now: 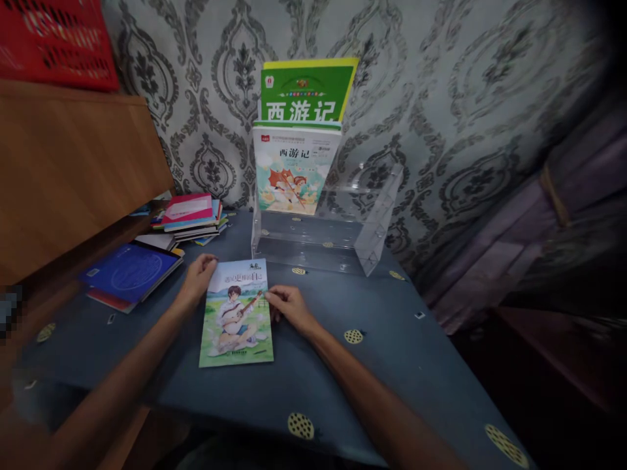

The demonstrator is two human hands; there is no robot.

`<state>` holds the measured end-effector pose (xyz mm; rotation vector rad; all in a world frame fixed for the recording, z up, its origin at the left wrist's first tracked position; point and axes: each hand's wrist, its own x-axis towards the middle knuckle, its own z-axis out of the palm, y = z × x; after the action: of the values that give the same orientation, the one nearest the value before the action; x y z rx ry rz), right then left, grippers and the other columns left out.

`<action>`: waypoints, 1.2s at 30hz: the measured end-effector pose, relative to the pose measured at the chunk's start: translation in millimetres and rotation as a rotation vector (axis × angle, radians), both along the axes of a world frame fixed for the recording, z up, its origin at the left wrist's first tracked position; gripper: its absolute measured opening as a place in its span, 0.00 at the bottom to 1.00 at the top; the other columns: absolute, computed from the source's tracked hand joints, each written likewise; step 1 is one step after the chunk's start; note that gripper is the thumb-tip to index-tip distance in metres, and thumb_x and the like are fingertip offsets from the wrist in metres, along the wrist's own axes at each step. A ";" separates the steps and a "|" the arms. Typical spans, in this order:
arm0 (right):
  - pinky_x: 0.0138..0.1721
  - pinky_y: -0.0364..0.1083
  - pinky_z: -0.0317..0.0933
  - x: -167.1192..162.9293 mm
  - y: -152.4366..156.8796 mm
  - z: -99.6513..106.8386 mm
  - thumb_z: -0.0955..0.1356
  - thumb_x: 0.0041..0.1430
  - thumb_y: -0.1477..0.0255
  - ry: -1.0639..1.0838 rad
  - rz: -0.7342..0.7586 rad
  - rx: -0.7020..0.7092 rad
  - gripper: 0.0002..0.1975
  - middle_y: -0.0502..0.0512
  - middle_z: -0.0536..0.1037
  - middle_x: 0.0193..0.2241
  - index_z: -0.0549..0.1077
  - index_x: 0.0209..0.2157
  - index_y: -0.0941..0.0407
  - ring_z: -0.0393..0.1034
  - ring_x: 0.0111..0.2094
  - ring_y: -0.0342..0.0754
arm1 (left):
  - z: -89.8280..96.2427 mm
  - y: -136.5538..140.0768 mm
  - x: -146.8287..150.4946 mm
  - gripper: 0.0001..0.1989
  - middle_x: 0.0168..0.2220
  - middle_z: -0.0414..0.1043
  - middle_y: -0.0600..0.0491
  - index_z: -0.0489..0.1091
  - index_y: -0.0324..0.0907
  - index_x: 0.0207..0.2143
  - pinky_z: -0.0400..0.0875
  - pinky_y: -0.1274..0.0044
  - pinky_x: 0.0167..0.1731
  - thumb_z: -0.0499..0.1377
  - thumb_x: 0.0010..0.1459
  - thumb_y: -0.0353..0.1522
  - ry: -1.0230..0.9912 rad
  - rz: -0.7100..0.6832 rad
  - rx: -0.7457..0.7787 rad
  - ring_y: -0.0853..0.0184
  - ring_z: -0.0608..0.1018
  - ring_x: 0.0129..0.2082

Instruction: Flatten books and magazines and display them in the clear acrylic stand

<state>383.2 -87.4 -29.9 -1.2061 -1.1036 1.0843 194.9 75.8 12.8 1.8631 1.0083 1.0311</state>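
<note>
A paperback book point(235, 320) with a guitar player drawn on its green and blue cover is right in front of me, face up, over the table. My right hand point(290, 305) pinches its right edge, thumb on the cover and fingers beneath. At the upper left corner, my left hand point(200, 275) grips the book's edge; some of its fingertips are hidden. Beyond the book stands a clear acrylic rack point(377, 225). Its upper tiers hold a white-covered book point(289, 173) with a green book point(308, 85) behind it, both leaning back.
A stack of books point(191, 215) lies at the table's back left, and a blue book point(130, 274) tops another pile nearer me. A wooden panel point(78, 163) with a red basket point(59, 46) borders the left. A patterned wall rises behind; a curtain point(494, 261) hangs right.
</note>
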 end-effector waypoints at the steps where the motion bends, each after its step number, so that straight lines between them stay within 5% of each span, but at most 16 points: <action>1: 0.18 0.39 0.57 2.7 1.2 -1.3 0.70 0.52 0.50 -0.052 -0.030 -0.019 0.21 0.46 0.73 0.18 0.72 0.29 0.56 0.68 0.17 0.42 | -10.1 4.3 -0.1 0.14 0.31 0.73 0.52 0.68 0.42 0.36 0.72 0.73 0.32 0.56 0.53 0.42 0.033 0.006 0.028 0.62 0.76 0.32; 4: 0.19 0.40 0.59 8.7 2.1 -3.8 0.66 0.58 0.58 -0.258 -0.138 -0.054 0.16 0.49 0.76 0.21 0.72 0.29 0.56 0.69 0.17 0.42 | -27.4 12.8 -4.6 0.11 0.40 0.75 0.48 0.68 0.43 0.38 0.71 0.67 0.45 0.55 0.52 0.37 0.121 0.010 0.096 0.58 0.77 0.43; 8: 0.26 0.43 0.63 7.0 -4.8 -0.6 0.63 0.63 0.66 -0.502 -0.287 -0.041 0.13 0.51 0.78 0.23 0.74 0.29 0.56 0.72 0.21 0.44 | -36.7 17.1 -10.4 0.10 0.40 0.76 0.49 0.69 0.43 0.38 0.71 0.65 0.47 0.51 0.56 0.33 0.251 -0.027 0.170 0.59 0.77 0.42; 11: 0.37 0.47 0.67 -5.0 -8.4 6.7 0.63 0.66 0.71 -0.864 -0.355 0.093 0.11 0.57 0.82 0.31 0.77 0.35 0.57 0.76 0.33 0.49 | -42.8 14.3 -10.5 0.09 0.38 0.75 0.49 0.70 0.44 0.36 0.68 0.62 0.51 0.52 0.55 0.31 0.332 -0.069 0.235 0.58 0.75 0.43; 16: 0.54 0.51 0.65 -43.3 10.9 16.7 0.63 0.70 0.71 -1.213 0.087 0.379 0.12 0.62 0.80 0.47 0.75 0.48 0.59 0.73 0.51 0.52 | -49.8 9.9 -8.1 0.11 0.40 0.74 0.47 0.71 0.43 0.39 0.67 0.61 0.52 0.50 0.59 0.30 0.431 -0.106 0.334 0.55 0.73 0.44; 19: 0.63 0.53 0.58 -65.5 29.2 15.3 0.65 0.69 0.68 -1.279 0.242 0.397 0.16 0.65 0.75 0.56 0.72 0.53 0.61 0.66 0.60 0.53 | -53.2 12.9 -9.6 0.13 0.41 0.73 0.46 0.71 0.42 0.41 0.69 0.63 0.50 0.48 0.61 0.30 0.511 -0.110 0.419 0.57 0.73 0.43; 23: 0.68 0.55 0.51 -73.8 40.7 9.2 0.65 0.69 0.66 -1.294 0.252 0.320 0.23 0.70 0.69 0.62 0.67 0.59 0.66 0.58 0.66 0.56 | -59.2 16.1 -14.4 0.14 0.40 0.74 0.48 0.71 0.43 0.41 0.70 0.65 0.48 0.47 0.62 0.29 0.500 -0.123 0.469 0.58 0.74 0.42; 36: 0.69 0.58 0.51 0.5 8.0 2.0 0.63 0.69 0.65 -1.194 -0.047 0.059 0.27 0.65 0.62 0.67 0.62 0.66 0.60 0.54 0.68 0.58 | -68.4 12.8 -11.3 0.18 0.40 0.77 0.48 0.74 0.46 0.41 0.73 0.63 0.49 0.44 0.65 0.31 0.481 -0.123 0.500 0.58 0.78 0.43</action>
<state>383.8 -79.4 -27.9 -1.8656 -1.9356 0.1854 183.6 88.6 -55.6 2.6383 0.9341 0.8252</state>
